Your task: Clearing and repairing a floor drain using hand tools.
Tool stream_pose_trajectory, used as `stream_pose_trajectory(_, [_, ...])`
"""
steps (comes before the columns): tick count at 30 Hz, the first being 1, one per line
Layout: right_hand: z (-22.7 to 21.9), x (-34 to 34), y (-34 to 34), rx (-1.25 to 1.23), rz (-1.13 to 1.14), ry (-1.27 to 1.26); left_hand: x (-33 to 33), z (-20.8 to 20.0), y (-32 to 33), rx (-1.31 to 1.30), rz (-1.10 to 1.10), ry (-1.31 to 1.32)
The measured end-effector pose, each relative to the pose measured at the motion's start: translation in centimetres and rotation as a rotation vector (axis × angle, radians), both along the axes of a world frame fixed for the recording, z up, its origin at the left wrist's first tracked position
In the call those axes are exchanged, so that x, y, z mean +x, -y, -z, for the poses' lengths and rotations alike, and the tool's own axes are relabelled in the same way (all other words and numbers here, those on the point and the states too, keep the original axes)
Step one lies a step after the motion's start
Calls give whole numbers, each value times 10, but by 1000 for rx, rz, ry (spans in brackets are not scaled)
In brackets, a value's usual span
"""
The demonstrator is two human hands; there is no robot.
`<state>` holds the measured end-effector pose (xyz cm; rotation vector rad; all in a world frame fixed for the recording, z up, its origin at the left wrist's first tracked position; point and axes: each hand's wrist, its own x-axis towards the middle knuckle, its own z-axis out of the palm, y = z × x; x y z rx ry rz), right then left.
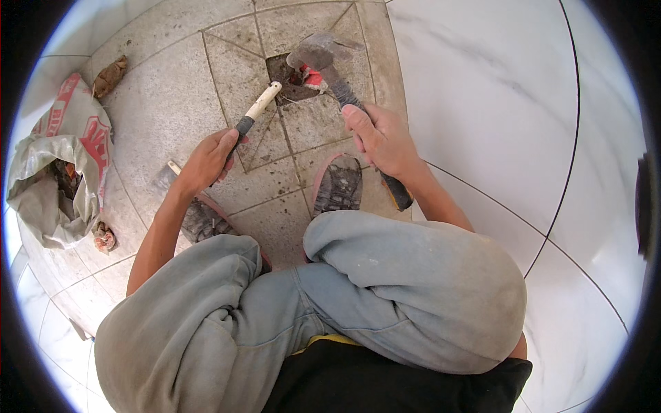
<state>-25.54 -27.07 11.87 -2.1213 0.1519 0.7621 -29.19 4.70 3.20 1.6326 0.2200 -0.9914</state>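
Observation:
My right hand (382, 138) is closed round the dark, wrapped handle of a claw hammer (322, 54). The hammer's head is over a square hole (295, 91) in the tiled floor. A red and white scrap (314, 78) shows in the hole beneath the head. My left hand (212, 157) grips a slim tool (261, 102) with a cream, round-ended part and a dark sleeve. Its cream end points at the hole's near left edge. What kind of tool it is, I cannot tell, as my fingers cover its lower part.
An open white and red sack (86, 131) with debris inside stands at the left. A brown crumpled piece (110, 76) and a small crumpled scrap (105, 237) lie beside it. A flat-bladed tool (167, 175) rests by my left shoe (205, 219). White marbled tiles (496, 117) border the right.

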Motion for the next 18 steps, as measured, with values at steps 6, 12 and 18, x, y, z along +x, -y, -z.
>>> stream_pose_trajectory(6, [-1,-8,-4,52,-81,108,-3,5,1,245,158,332])
stream_pose_trajectory(12, [-2,-9,-8,45,-152,171,5,-11,-1,309,229,393])
stream_pose_trajectory(18, [-3,-8,-15,122,-41,14,15,-21,3,423,321,429])
